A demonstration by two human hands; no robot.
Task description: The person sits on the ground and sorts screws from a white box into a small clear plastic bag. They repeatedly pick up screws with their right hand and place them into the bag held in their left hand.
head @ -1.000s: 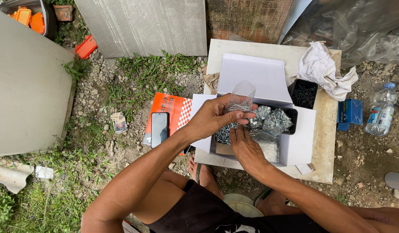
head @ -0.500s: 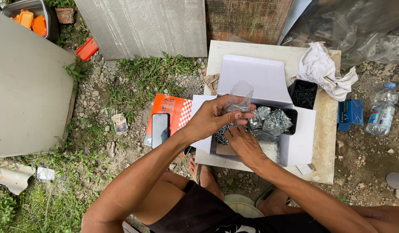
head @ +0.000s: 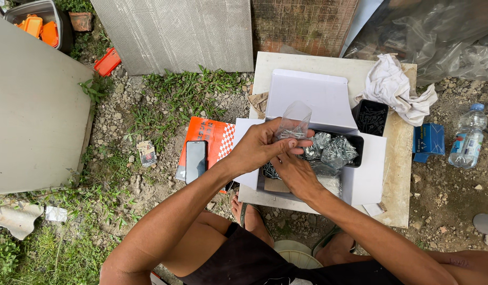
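Outside on gravel, a low desk (head: 397,174) carried a white box (head: 368,177). The left hand (head: 254,148) kept its grip pinched on a small bag (head: 292,122) above the box. The right hand (head: 292,171) had slid up from the screws (head: 270,170) toward the bag, fingers together; what they held I couldn't tell.

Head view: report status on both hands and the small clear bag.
Left hand pinching small clear bag upright. Right hand down at loose screws in white box. Nothing in the way.

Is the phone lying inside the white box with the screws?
No, the phone lies on the orange packet on the ground, left of the white box, apart from it.
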